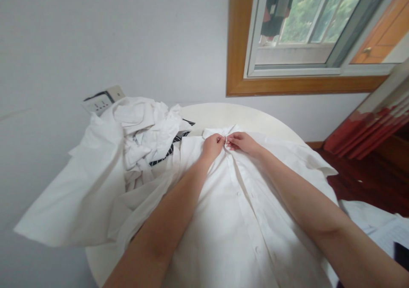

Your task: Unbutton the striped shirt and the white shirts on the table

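A white button-up shirt (pixel 211 220) lies spread over a round table, its collar at the far side and its front placket running toward me. Buttons show along the lower placket, where the two front edges lie slightly apart. Just below the collar, my left hand (pixel 213 146) pinches the shirt's fabric at the placket. Close beside it, my right hand (pixel 241 143) pinches the opposite edge, fingertips nearly meeting those of the left. Whether a button sits between the fingers is too small to make out.
White crumpled clothes (pixel 143 126) and a black striped cloth (pixel 169 149) are heaped at left on the white round table (pixel 220 111). Behind the heap are wall sockets (pixel 100 102). A wood-framed window (pixel 239 45) and a red-and-white curtain (pixel 361 126) stand beyond. Papers (pixel 391 232) lie at lower right.
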Tool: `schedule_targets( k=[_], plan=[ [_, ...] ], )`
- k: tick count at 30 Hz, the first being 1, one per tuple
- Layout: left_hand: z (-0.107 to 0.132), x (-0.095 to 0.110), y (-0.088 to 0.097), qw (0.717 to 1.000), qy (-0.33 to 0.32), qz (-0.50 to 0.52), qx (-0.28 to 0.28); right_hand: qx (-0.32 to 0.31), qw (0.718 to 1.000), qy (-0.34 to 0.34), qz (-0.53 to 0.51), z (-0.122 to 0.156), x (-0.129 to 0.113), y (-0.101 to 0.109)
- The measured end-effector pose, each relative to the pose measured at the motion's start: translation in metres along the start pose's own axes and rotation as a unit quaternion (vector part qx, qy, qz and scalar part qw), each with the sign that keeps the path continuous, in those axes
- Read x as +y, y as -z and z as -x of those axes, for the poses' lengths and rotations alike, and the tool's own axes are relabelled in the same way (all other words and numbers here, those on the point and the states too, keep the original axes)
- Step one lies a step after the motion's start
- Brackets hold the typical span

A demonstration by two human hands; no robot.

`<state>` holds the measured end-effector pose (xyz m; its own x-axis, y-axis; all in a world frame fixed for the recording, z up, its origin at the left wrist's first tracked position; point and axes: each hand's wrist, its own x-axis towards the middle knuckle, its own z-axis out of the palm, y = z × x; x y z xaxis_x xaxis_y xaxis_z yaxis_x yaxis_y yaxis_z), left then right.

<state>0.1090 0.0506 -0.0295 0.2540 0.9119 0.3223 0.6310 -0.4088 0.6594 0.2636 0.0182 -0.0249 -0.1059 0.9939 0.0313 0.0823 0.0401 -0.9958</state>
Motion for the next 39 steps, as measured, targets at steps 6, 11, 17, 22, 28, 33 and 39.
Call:
schedule_targets(
  k=[6,11,17,22,28,33,39],
  plan=[
    [-0.004,-0.006,-0.003,0.998,0.006,0.061,-0.018,0.037,0.999,0.01,-0.018,-0.004,0.001,0.001],
    [-0.005,-0.008,-0.003,0.998,-0.006,0.066,-0.02,0.075,0.997,0.02,0.01,-0.004,0.001,-0.005],
    [-0.003,-0.001,0.002,1.0,-0.004,0.018,-0.016,0.133,0.987,0.027,0.09,-0.003,-0.001,-0.016],
    [-0.003,0.0,0.0,1.0,0.015,0.018,-0.013,0.163,0.982,0.014,0.094,-0.004,0.002,-0.022],
    [-0.001,0.003,-0.002,0.999,0.021,-0.042,0.004,0.178,0.981,-0.017,0.077,-0.005,0.002,-0.028],
    [0.0,0.007,-0.002,0.995,0.036,-0.089,0.009,0.158,0.976,0.041,0.143,-0.004,0.005,-0.029],
    [-0.004,0.004,-0.002,0.996,0.026,-0.081,-0.002,0.114,0.976,0.083,0.164,-0.001,0.005,-0.023]
  ],
)
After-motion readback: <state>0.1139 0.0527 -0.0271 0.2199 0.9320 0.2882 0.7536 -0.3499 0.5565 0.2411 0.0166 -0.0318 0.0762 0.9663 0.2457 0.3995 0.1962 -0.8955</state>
